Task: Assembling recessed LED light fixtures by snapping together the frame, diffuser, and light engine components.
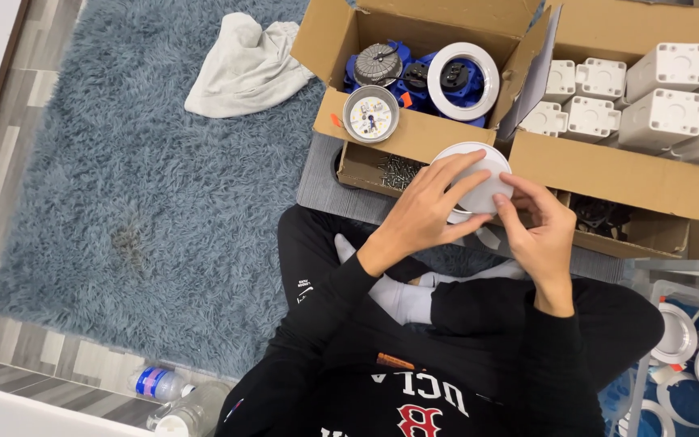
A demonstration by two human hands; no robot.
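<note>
Holding a round white disc (479,174) between both hands, a seated person works over crossed legs at the near edge of two open cardboard boxes. The left hand (424,212) lies across the disc's left and near side, fingers spread flat over its face, thumb underneath. The right hand (537,235) closes on the disc's right near rim, fingers curled and pinched against the edge. The disc sits just far of both palms, its flat face turned up toward the camera. Being round, it has no long axis. It looks smooth, plain and matt white; what lies beneath it is hidden. The left box (414,133) holds a blue-and-white round fitting (463,81) and loose screws (398,171). The right box (608,166) holds white square blocks (665,105).
</note>
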